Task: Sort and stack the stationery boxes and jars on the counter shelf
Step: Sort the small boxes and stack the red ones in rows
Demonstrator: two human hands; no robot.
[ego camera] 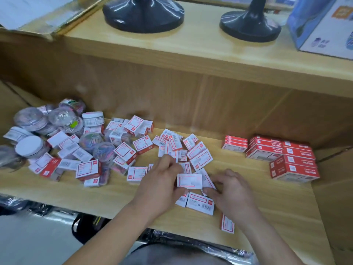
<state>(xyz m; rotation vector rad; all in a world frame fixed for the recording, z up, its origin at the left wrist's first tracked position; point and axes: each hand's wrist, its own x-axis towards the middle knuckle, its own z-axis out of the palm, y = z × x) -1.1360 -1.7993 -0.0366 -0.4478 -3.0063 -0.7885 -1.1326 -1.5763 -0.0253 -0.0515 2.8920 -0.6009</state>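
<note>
A wooden shelf (267, 207) seen from above. At centre, slightly toward 5 o'clock, the left hand (162, 180) grips a small white box (189, 181) with a red border. At the white box's 3 o'clock, the right hand (231, 190) curls its fingers against a tilted box (207, 183); blur hides whether it grips. Loose boxes (126, 150) spread toward 9 o'clock, where jars (30, 146) are heaped. Stacked red boxes (292, 165) sit at 3 o'clock. Two dark round bases (143, 14) stand at 12 o'clock.
</note>
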